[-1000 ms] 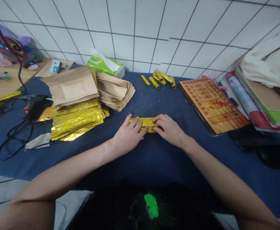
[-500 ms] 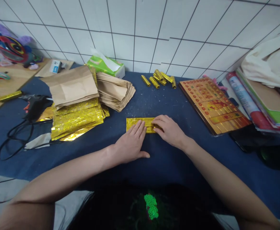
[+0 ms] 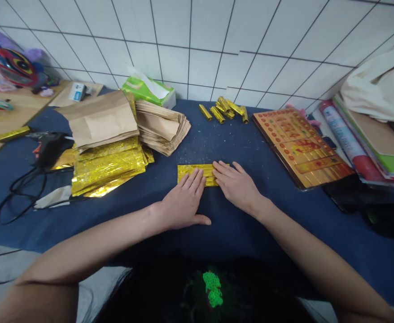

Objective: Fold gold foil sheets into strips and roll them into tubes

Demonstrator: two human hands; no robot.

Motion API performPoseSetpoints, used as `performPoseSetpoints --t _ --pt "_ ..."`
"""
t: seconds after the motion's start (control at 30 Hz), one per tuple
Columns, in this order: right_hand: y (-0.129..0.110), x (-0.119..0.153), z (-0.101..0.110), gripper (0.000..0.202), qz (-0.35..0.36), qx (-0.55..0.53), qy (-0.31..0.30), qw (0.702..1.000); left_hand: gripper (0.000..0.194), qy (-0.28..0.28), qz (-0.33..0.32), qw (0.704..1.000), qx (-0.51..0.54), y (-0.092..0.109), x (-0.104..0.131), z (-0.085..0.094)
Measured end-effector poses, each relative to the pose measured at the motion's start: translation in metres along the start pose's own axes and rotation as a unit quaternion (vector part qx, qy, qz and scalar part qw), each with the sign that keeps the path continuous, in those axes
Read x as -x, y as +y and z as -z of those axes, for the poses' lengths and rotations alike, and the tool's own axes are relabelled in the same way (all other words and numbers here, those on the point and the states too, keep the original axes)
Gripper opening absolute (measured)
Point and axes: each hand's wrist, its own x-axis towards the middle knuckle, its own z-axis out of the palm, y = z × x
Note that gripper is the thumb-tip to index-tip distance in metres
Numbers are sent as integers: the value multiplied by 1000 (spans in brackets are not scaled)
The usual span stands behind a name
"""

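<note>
The gold strip [image 3: 209, 176] is lying flat on the blue cloth [image 3: 230, 233], in front of the person and under both hands. The left hand [image 3: 183, 201] is resting palm down, with its long fingers close together on top of the strip. Its thumb is sticking out to the side, over the cloth. The right hand [image 3: 238, 186] is lying over the right end of the strip, with its fingers out flat. Both hands are staying loose and spread, so neither one is grasping anything. A bit of the strip is showing between them.

Little gold rolls [image 3: 217, 115] are lying by the white wall [image 3: 173, 27]. To the left, brown paper [image 3: 101, 119] is sitting on shiny gold sheets [image 3: 109, 168], and a black glue gun [image 3: 50, 150] is lying beside them. A green tissue box [image 3: 141, 89] is standing behind the paper. On the right, a flat gold box [image 3: 299, 146] is lying at a slant.
</note>
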Motion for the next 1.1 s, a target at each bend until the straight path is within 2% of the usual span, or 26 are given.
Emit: performPoseSetpoints --t 0.23,0.43,0.73,0.97,1.1 --pt "3 -3 -2 34 -4 1 -3 1000 104 6 1 1000 -4 0 0 -1" --pt "-2 -3 5 35 -9 13 -12 1000 106 22 9 1000 -3 1 1 -5" --pt "-11 2 7 45 -4 39 -29 999 108 29 16 999 0 1 0 -6" --pt "-10 6 6 41 -7 42 -33 999 108 30 25 999 -5 2 -1 -5" --pt "-11 5 7 41 -6 39 -25 999 106 49 23 999 -8 2 -1 -6"
